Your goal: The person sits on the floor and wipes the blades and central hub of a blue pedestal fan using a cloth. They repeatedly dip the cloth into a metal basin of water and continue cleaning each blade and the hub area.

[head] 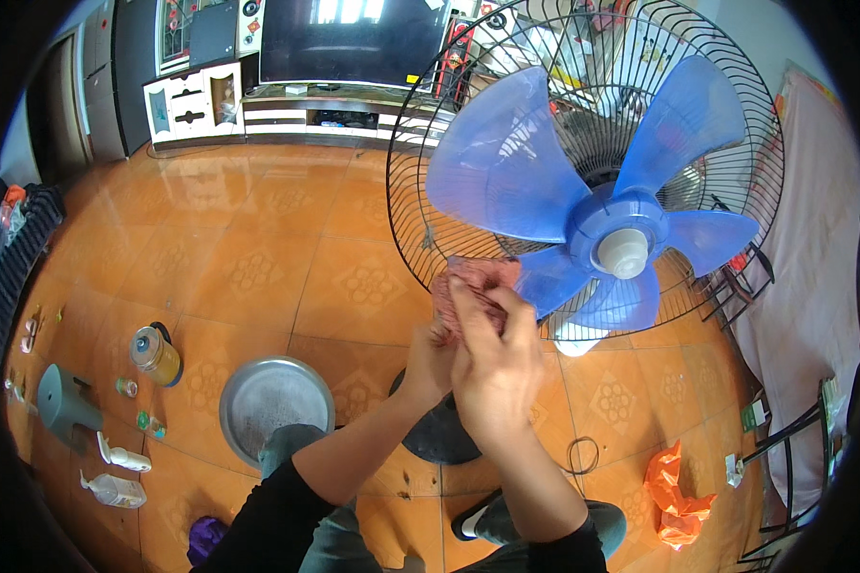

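A standing electric fan rises in front of me at the upper right, with no front grille over its blue blades (pixel 505 161). Behind them curves the black wire rear guard (pixel 401 208). A white knob (pixel 622 253) sits at the centre of the hub. My right hand (pixel 498 344) grips a reddish cloth (pixel 473 276) by the lower left blade; whether the cloth touches the blade is hard to tell. Close against it, my left hand (pixel 431 365) also holds the cloth from below, its fingers partly hidden. The fan's round black base (pixel 441 433) shows beneath my forearms.
A metal basin (pixel 276 401) stands on the tiled floor by my left knee. Farther left are a jug of yellow liquid (pixel 155 356), a green stool (pixel 64 405) and pump bottles (pixel 118 491). An orange plastic bag (pixel 677 498) and a cable loop (pixel 583 456) lie right.
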A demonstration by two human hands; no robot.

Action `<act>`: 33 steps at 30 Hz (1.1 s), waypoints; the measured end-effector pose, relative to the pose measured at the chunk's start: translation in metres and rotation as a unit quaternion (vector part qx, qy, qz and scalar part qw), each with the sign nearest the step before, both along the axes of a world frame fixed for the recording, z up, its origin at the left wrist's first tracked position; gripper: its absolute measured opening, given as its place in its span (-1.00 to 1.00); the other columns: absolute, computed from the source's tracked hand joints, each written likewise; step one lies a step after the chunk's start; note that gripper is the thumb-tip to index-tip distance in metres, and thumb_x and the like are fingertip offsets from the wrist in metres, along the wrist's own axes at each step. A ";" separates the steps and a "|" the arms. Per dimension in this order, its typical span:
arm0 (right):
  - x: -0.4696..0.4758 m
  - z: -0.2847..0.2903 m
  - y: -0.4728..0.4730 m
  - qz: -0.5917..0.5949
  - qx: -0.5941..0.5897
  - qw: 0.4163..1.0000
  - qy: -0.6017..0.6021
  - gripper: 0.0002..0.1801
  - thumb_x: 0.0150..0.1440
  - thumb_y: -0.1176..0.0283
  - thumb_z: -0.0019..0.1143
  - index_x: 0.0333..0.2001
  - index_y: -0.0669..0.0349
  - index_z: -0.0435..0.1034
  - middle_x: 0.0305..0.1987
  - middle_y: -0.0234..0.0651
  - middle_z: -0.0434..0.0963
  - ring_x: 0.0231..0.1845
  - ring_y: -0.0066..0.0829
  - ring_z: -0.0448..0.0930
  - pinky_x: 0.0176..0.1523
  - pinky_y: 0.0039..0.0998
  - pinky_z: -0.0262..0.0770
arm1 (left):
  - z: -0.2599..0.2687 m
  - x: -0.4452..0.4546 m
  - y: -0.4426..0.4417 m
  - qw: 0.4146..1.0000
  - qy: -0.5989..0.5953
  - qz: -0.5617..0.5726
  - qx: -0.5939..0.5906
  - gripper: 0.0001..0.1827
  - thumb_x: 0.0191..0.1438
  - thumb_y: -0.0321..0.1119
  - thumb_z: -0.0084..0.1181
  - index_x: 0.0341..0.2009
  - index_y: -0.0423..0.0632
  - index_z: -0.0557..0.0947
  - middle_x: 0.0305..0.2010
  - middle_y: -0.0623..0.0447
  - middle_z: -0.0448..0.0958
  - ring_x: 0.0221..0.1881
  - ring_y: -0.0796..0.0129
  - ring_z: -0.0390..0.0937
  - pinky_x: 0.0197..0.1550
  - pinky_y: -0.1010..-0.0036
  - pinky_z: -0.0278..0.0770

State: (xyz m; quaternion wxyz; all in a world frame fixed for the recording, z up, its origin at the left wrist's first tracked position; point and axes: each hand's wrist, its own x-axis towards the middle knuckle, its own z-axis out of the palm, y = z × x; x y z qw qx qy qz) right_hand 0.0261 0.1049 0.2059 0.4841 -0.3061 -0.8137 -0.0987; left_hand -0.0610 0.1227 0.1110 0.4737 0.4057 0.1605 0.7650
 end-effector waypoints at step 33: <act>0.060 -0.061 0.030 0.108 -0.368 0.858 0.342 -0.78 0.26 0.48 0.15 -0.08 0.40 0.44 -0.25 -0.33 0.61 -0.22 -0.61 0.52 -0.10 -0.50 0.48 | -0.011 0.022 0.011 0.975 0.140 0.086 -0.149 -0.68 0.36 -0.26 0.02 0.04 -0.23 0.59 -0.11 0.09 0.61 -0.11 0.46 0.55 0.03 0.53 0.50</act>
